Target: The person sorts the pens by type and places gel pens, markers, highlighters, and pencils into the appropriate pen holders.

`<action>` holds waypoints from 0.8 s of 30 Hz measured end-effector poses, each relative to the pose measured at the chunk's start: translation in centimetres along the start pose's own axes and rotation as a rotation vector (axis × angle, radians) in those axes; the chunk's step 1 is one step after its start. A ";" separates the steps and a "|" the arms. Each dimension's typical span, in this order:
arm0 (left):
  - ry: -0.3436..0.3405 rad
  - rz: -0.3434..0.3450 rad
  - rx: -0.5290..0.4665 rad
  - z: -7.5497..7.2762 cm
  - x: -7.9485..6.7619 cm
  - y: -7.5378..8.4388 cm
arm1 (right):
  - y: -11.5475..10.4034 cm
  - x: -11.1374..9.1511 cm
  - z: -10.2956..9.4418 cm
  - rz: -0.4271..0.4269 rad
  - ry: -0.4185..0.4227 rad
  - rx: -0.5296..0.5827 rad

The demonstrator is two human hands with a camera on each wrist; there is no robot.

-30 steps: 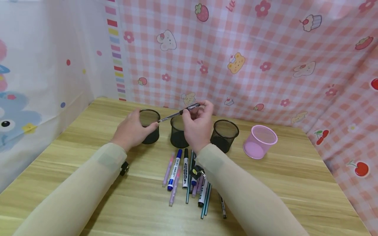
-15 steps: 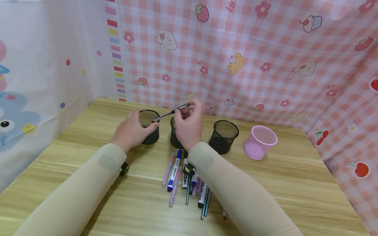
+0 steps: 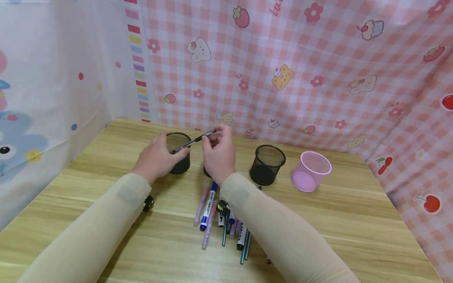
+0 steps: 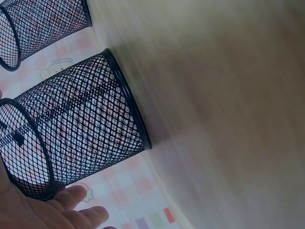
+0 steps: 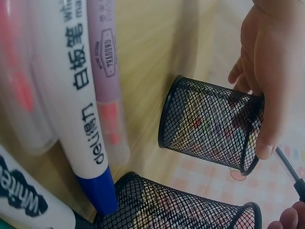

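A black mesh pen cup (image 3: 180,166) stands upright at the back left, and my left hand (image 3: 155,159) holds it near its rim, thumb on the near side. The left wrist view shows this mesh cup (image 4: 90,119) with fingertips past its rim. My right hand (image 3: 222,159) pinches a slim pen with a dark grip (image 3: 198,139). The pen slants down to the left, its lower end over the cup's mouth near the left thumb. In the right wrist view, the pen (image 5: 287,163) is beside the thumb. A second black mesh cup (image 3: 207,172) is mostly hidden behind my right hand.
Another black mesh cup (image 3: 263,175) and a pink mesh cup (image 3: 304,181) stand to the right. Several markers, highlighters and pens lie in front, including a blue-capped whiteboard marker (image 3: 209,206); my right sleeve covers some. A checked curtain (image 3: 283,47) hangs behind the table (image 3: 159,243).
My right hand has moved left and slightly down with the pen, bringing its lower end over the leftmost cup. The left hand has stayed on that cup.
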State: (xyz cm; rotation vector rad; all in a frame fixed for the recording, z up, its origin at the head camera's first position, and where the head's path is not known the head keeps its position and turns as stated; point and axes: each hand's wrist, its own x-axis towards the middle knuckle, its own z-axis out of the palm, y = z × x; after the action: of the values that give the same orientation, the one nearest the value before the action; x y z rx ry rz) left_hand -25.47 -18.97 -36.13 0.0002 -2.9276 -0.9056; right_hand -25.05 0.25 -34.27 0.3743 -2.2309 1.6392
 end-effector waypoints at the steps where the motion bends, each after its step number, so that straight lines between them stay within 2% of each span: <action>1: 0.001 0.001 -0.001 0.0 0.0 0.0 | 0.0 0.0 0.0 0.000 -0.003 -0.003; 11: -0.009 -0.003 -0.005 -0.1 0.0 0.1 | 0.2 -0.4 0.4 -0.004 -0.015 -0.073; 24: -0.007 -0.008 -0.010 0.2 0.3 -0.2 | 0.0 -0.7 0.8 0.009 -0.100 -0.231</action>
State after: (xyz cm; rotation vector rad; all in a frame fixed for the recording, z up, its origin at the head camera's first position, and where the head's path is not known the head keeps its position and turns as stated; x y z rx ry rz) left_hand -25.77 -19.06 -36.38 0.0088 -2.9312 -0.9238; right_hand -24.47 -0.49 -34.75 0.3919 -2.4664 1.3741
